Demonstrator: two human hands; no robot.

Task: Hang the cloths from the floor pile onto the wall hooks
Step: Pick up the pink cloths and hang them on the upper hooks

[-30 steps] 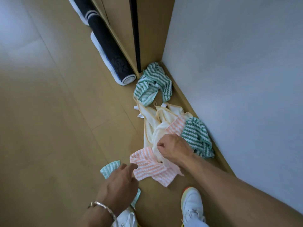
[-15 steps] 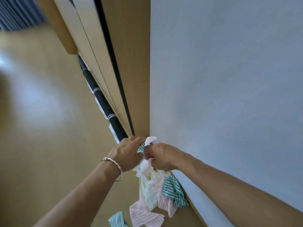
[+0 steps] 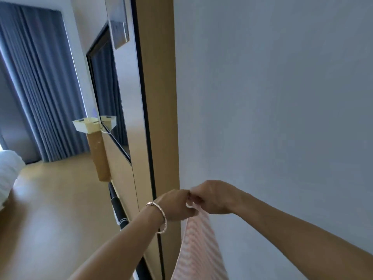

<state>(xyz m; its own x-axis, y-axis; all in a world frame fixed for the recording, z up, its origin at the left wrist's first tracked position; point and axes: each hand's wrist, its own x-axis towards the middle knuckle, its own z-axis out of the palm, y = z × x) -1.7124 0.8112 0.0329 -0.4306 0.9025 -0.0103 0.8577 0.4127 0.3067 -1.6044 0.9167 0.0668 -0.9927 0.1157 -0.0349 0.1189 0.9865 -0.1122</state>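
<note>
cloth (image 3: 198, 249) status? the pink striped one, where is it? —mk

off the floor (image 3: 50, 199), hanging straight down beside the grey wall (image 3: 282, 98). top corner is at the hands. —jl

grip? —mk

left hand (image 3: 175, 205) and right hand (image 3: 214, 197) are knuckle to knuckle. fingers of both are curled in tight, pinching the small white loop (image 3: 189, 205) at that corner. nothing else held. —jl

why two hands on one loop? —mk

my read: spreading it open so it slips over a hook. the cloth's weight hangs from that one corner, so it drapes flat, clear of the hands. —jl

hook? —mk

none in view. wooden panel (image 3: 159, 98) is to the left of the hands, wall to the right. next move is likely a lift toward wherever the hook sits. —jl
</note>
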